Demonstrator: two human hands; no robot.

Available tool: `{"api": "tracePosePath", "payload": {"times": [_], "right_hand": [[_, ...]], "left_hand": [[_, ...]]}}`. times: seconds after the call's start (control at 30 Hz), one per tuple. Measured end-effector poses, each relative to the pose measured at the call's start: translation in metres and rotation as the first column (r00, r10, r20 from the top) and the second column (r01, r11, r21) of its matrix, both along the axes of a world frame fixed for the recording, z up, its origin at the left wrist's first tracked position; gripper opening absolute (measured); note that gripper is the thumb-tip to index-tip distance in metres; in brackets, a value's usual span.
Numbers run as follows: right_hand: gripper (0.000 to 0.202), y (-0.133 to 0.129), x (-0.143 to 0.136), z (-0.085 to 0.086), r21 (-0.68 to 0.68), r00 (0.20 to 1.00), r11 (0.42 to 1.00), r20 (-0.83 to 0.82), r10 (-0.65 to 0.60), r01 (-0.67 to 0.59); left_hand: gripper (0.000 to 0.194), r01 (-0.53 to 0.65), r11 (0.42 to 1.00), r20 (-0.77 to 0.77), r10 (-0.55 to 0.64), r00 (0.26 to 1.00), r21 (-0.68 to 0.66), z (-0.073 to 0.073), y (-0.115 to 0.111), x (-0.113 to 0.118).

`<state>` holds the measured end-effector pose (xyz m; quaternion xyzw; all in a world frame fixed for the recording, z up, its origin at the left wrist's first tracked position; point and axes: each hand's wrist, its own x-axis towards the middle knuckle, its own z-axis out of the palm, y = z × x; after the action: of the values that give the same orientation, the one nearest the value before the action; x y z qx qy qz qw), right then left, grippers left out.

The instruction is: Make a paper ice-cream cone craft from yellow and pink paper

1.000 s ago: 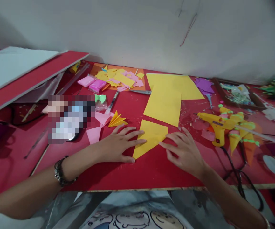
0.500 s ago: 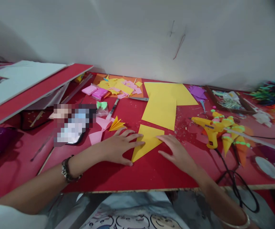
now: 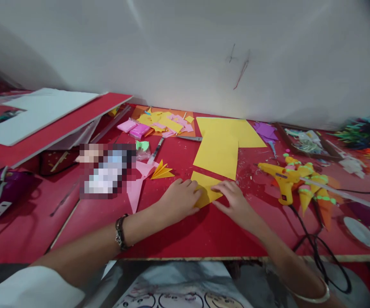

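Observation:
A small piece of yellow paper [image 3: 208, 193] lies on the red table between my hands. My left hand [image 3: 181, 199] is closed over its left side, fingers curled, covering that part of the sheet. At the opposite corner, my right hand [image 3: 234, 201] has bent fingertips on the paper, with the thumb near its lower edge. Just beyond lies a larger yellow sheet [image 3: 218, 152], overlapping another yellow sheet [image 3: 250, 132] behind it. A pleated yellow paper fan [image 3: 162, 171] sits to the left of the small piece, beside pink paper [image 3: 135, 192].
On the right are a yellow glue gun [image 3: 282, 179], decorated paper cones [image 3: 309, 188] and a black cord [image 3: 315, 248]. To the left are a blurred phone [image 3: 108, 173] and a tilted board [image 3: 69, 122]. Scissors [image 3: 189, 138] and paper scraps [image 3: 165, 121] lie at the back.
My left hand has shifted right onto the small yellow paper, its spread fingers now curled, and covers its left corner. My right hand stays nearly in place. The view has tilted slightly.

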<state>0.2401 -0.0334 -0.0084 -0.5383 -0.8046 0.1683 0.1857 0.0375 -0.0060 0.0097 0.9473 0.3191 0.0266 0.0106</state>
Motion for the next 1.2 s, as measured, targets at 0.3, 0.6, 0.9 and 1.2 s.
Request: {"api": "tracePosePath", "payload": {"times": [0.3,0.6,0.9,1.2], "right_hand": [[0.015,0.002,-0.007,0.005,-0.252,0.981,0.961,-0.126,-0.147,0.112],[0.031,-0.009,-0.019,0.013,-0.117,0.996,0.989,0.002,-0.086,0.085],[0.032,-0.005,-0.015,0.008,-0.183,0.987,0.971,-0.024,-0.162,0.155],[0.023,-0.003,-0.015,0.021,-0.327,0.864,0.942,-0.451,-0.224,0.073]], "left_hand": [[0.056,-0.008,1.0,0.021,0.008,1.0,0.012,-0.002,-0.006,0.006],[0.03,-0.004,0.997,-0.033,0.007,0.999,0.082,-0.012,-0.003,0.009],[0.049,0.06,0.995,-0.015,-0.059,0.998,0.076,-0.01,0.002,0.004],[0.016,0.099,0.95,0.052,-0.12,0.991,0.295,0.01,0.0,0.003]]}}
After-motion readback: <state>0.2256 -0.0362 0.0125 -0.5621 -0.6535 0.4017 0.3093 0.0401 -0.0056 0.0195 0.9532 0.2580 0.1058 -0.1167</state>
